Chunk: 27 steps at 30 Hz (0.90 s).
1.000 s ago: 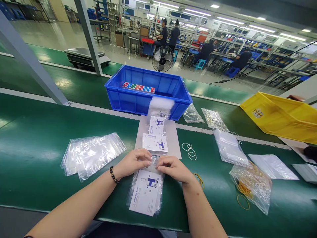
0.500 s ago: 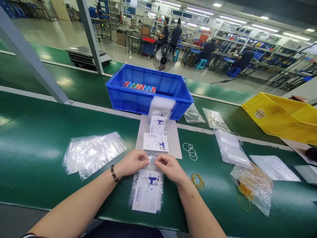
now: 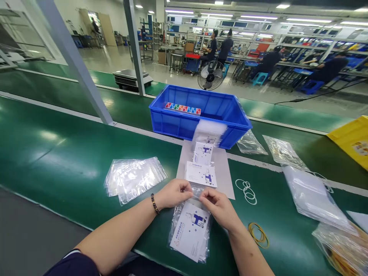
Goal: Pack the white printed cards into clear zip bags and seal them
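Note:
Both hands pinch the top edge of a clear plastic bag (image 3: pixel 190 232) that has a white printed card inside it. My left hand (image 3: pixel 176 193) grips the bag's left top corner, wearing a beaded bracelet at the wrist. On the right top corner, the fingertips of my right hand (image 3: pixel 218 205) are closed. Just beyond the fingers lies a stack of white printed cards (image 3: pixel 200 174) with a blue picture. Behind that, another printed card (image 3: pixel 202 152) rests near a pile of clear bags (image 3: pixel 209 132) leaning on the blue bin. Fanned clear bags (image 3: pixel 135 179) lie to the left.
A blue bin (image 3: pixel 172 124) holding a colourful printed strip stands at the back. White rings (image 3: pixel 246 191) and yellow rubber bands (image 3: pixel 258 235) lie on the right of the green bench. Farther right are a plastic packet (image 3: pixel 313 195) and a yellow bin (image 3: pixel 352 142).
The camera view has swung left, so everything appears shifted right. Both hands keep pinching the bag's top edge, with little visible movement.

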Tool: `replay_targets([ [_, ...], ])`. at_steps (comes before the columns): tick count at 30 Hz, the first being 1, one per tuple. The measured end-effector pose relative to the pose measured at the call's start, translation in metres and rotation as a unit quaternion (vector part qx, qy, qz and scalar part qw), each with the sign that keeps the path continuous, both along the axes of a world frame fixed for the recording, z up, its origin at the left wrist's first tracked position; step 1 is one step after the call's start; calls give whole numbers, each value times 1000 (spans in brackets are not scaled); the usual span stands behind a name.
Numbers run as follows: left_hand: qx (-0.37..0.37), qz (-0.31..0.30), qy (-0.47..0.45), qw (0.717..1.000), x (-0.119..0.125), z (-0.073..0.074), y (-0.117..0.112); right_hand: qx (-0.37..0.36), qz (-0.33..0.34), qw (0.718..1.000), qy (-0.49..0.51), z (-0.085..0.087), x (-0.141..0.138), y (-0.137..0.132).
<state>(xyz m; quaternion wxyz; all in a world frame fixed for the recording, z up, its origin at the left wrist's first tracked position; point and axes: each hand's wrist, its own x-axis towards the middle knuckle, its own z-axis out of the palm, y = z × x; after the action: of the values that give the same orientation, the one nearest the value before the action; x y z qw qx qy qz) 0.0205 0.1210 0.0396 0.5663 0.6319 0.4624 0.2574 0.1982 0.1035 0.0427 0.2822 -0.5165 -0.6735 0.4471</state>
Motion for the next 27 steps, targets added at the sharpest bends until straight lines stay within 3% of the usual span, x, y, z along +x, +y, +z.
replay_targets([
  [5, -26, 18, -33, 999, 3, -3, -1, 28, 20, 999, -40, -2, -2, -1],
  [17, 4, 9, -17, 1000, 7, -10, -5, 105, 58, 989, -82, -8, -7, -4],
  [22, 24, 6, -4, 1000, 6, -9, -5, 100, 58, 990, -74, -7, -7, -3],
  [27, -12, 16, -9, 1000, 2, -2, -2, 69, 30, 996, -47, -7, 0, -1],
])
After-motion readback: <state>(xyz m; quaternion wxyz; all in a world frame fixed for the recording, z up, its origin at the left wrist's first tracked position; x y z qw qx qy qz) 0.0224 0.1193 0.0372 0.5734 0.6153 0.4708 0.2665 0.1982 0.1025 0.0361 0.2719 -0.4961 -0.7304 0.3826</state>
